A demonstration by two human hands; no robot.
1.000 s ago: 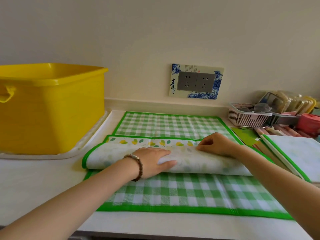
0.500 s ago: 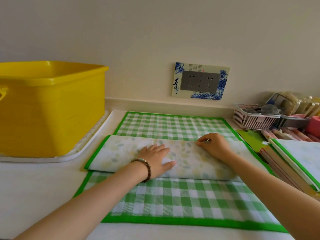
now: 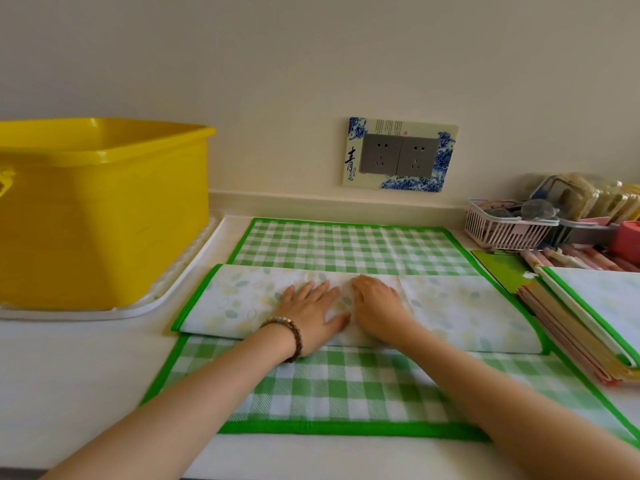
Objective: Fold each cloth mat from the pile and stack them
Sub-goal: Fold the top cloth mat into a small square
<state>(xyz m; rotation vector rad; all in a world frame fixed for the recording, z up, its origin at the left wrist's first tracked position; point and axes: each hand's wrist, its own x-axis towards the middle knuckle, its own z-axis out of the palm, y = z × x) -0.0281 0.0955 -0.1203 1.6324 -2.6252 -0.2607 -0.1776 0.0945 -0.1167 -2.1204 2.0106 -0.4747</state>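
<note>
The left hand (image 3: 311, 311) and right hand (image 3: 377, 306) press flat side by side on the folded leaf-print mat (image 3: 460, 313), fingers (image 3: 322, 289) straight, holding nothing; yellow tub (image 3: 104, 216) at nine o'clock.

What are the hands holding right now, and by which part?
Nothing is gripped. The left hand and right hand lie flat, side by side, pressing the middle of the folded leaf-print mat, which lies on the green checked mat.
</note>
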